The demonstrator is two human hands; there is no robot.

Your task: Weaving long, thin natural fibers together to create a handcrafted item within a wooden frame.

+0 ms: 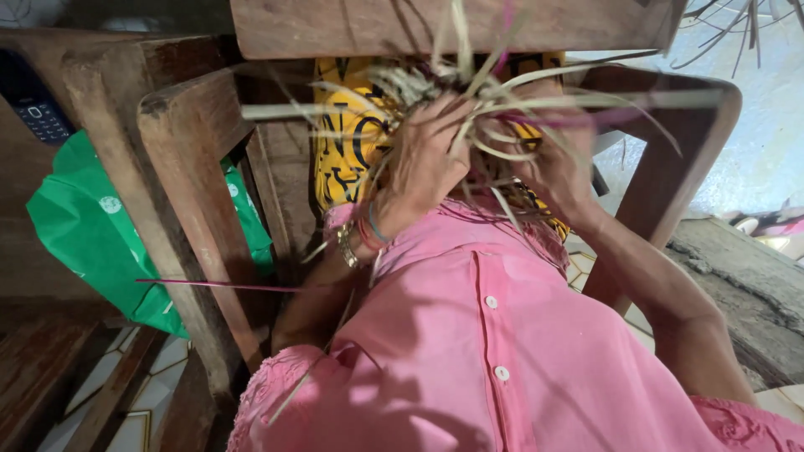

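Pink shirt point(469, 351): nearest to me, it fills the lower frame and hides my lap.
Left hand point(423, 163): bangles at the wrist, fingers curled into the straw bundle point(477, 100) — fingertips buried, so I cannot tell what they pinch.
Right hand point(557, 167): closed around the same strands, mostly covered by them.
Straw bundle: held just above the shirt, between both hands; its ends blur and run off the top edge.
Yellow cloth point(343, 142): behind, half hidden.
Wooden chair point(188, 192): beyond — cut off.
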